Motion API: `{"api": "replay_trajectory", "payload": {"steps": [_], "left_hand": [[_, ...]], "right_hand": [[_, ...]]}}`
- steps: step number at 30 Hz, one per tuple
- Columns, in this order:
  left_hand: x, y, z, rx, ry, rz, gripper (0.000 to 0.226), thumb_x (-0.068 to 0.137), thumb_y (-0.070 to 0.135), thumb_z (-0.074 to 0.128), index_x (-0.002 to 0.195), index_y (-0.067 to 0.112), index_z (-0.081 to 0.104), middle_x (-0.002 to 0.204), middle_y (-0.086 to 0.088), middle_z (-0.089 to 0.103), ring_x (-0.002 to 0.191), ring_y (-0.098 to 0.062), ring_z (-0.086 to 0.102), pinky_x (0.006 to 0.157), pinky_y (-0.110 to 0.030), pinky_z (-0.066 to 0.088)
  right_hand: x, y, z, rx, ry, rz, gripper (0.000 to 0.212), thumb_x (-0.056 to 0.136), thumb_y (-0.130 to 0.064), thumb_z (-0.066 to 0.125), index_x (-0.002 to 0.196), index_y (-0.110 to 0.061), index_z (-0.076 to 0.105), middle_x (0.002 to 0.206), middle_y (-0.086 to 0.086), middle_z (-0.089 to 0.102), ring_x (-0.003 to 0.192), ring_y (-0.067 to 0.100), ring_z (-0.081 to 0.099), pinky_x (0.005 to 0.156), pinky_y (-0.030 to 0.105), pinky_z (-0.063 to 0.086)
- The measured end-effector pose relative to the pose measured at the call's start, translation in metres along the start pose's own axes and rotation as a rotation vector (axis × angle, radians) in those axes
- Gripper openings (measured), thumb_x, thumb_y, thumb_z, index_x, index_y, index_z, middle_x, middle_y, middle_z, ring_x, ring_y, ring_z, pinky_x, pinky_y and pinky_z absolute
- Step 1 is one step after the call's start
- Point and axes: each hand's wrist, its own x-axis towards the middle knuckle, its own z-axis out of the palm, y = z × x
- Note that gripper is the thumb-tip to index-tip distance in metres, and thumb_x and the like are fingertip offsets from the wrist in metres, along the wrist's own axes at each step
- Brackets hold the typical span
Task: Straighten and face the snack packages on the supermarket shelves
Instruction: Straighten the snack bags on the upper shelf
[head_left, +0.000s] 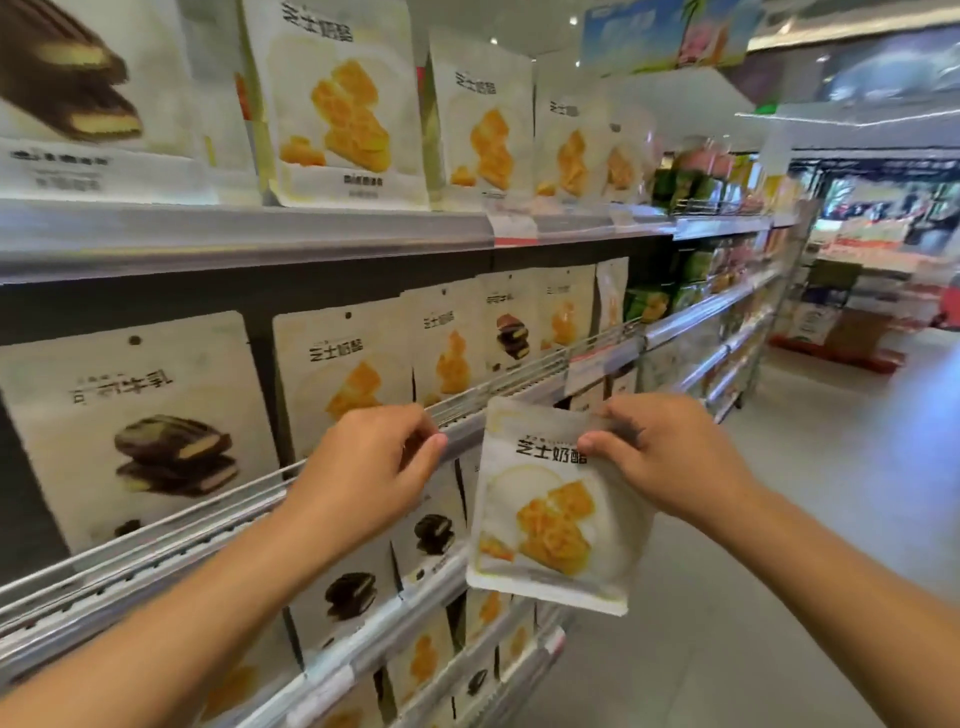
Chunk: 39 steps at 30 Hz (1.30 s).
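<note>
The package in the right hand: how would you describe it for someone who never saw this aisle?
In front of the middle shelf rail, the right hand pinches a white cheese-pastry package by its top edge. Unlike its neighbours, it hangs off the shelf.

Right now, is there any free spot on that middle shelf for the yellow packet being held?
One dark gap shows on the middle shelf, between the chocolate packet and the first cheese packet, above the left hand. Rightward the packets overlap tightly. The right hand pinches the held packet in the open aisle.
</note>
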Motion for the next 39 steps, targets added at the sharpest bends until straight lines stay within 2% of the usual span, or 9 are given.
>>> {"api": "replay_trajectory", "payload": {"steps": [6, 10, 15, 21, 25, 31, 35, 37, 39], "left_hand": [[0.068, 0.053, 0.076, -0.027, -0.088, 0.065, 0.016, 0.094, 0.041, 0.053, 0.087, 0.032, 0.064, 0.071, 0.02, 0.059, 0.066, 0.003, 0.055, 0.059, -0.021, 0.047], [0.119, 0.09, 0.133, -0.036, -0.156, 0.074, 0.019, 0.096, 0.041, 0.053, 0.088, 0.029, 0.065, 0.072, 0.016, 0.062, 0.066, 0.001, 0.055, 0.059, -0.024, 0.046], [0.185, 0.139, 0.198, -0.053, -0.162, 0.061, 0.019, 0.095, 0.038, 0.054, 0.077, 0.033, 0.055, 0.065, 0.018, 0.052, 0.062, 0.003, 0.048, 0.051, -0.02, 0.03], [0.239, 0.158, 0.248, -0.064, -0.159, 0.027, 0.016, 0.094, 0.037, 0.054, 0.079, 0.035, 0.06, 0.067, 0.02, 0.056, 0.065, 0.004, 0.052, 0.055, -0.022, 0.041], [0.266, 0.147, 0.275, -0.068, -0.158, -0.024, 0.019, 0.094, 0.036, 0.055, 0.075, 0.037, 0.057, 0.064, 0.018, 0.057, 0.06, 0.003, 0.053, 0.052, -0.017, 0.034], [0.307, 0.109, 0.31, -0.097, -0.104, -0.114, 0.018, 0.093, 0.037, 0.055, 0.08, 0.031, 0.066, 0.066, 0.015, 0.063, 0.064, -0.001, 0.057, 0.057, -0.023, 0.047], [0.327, 0.078, 0.322, -0.06, -0.039, -0.172, 0.017, 0.091, 0.039, 0.055, 0.077, 0.032, 0.062, 0.064, 0.018, 0.059, 0.062, 0.001, 0.055, 0.052, -0.019, 0.038], [0.332, 0.066, 0.321, -0.012, -0.02, -0.212, 0.017, 0.091, 0.041, 0.055, 0.08, 0.031, 0.063, 0.065, 0.018, 0.059, 0.062, 0.002, 0.055, 0.053, -0.019, 0.04], [0.334, 0.058, 0.314, 0.036, -0.012, -0.267, 0.019, 0.092, 0.043, 0.054, 0.084, 0.03, 0.065, 0.069, 0.017, 0.06, 0.065, 0.002, 0.054, 0.056, -0.021, 0.045]], "right_hand": [[-0.02, 0.109, -0.015, -0.015, -0.004, 0.088, 0.03, 0.082, -0.041, 0.069, 0.066, -0.018, 0.058, 0.058, -0.009, 0.056, 0.055, 0.002, 0.048, 0.049, 0.022, 0.03], [-0.016, 0.18, -0.02, -0.02, -0.012, 0.08, 0.037, 0.083, -0.041, 0.067, 0.058, -0.028, 0.044, 0.053, -0.013, 0.05, 0.053, 0.001, 0.046, 0.048, 0.021, 0.028], [0.004, 0.269, -0.025, -0.019, -0.036, 0.113, 0.037, 0.084, -0.047, 0.063, 0.058, -0.038, 0.038, 0.056, -0.014, 0.052, 0.057, 0.007, 0.051, 0.052, 0.028, 0.039], [0.036, 0.35, -0.028, 0.004, -0.059, 0.094, 0.034, 0.082, -0.045, 0.066, 0.059, -0.046, 0.042, 0.054, -0.021, 0.05, 0.056, -0.004, 0.049, 0.05, 0.021, 0.033], [0.066, 0.384, -0.012, 0.051, -0.101, 0.086, 0.028, 0.082, -0.05, 0.065, 0.062, -0.042, 0.048, 0.059, -0.018, 0.057, 0.059, -0.003, 0.053, 0.051, 0.02, 0.036], [0.131, 0.407, 0.026, 0.09, -0.138, -0.042, 0.024, 0.082, -0.054, 0.058, 0.077, -0.032, 0.066, 0.066, -0.015, 0.063, 0.064, 0.0, 0.057, 0.055, 0.022, 0.046], [0.18, 0.409, 0.049, 0.1, -0.161, -0.191, 0.022, 0.083, -0.054, 0.058, 0.076, -0.034, 0.062, 0.064, -0.018, 0.059, 0.063, -0.003, 0.054, 0.054, 0.017, 0.042], [0.203, 0.409, 0.059, 0.136, -0.172, -0.263, 0.036, 0.079, -0.065, 0.046, 0.075, -0.033, 0.062, 0.063, -0.016, 0.06, 0.062, -0.002, 0.054, 0.052, 0.017, 0.042], [0.225, 0.405, 0.068, 0.185, -0.181, -0.325, 0.034, 0.076, -0.069, 0.039, 0.07, -0.04, 0.056, 0.06, -0.018, 0.057, 0.063, -0.002, 0.057, 0.05, 0.014, 0.042]]}}
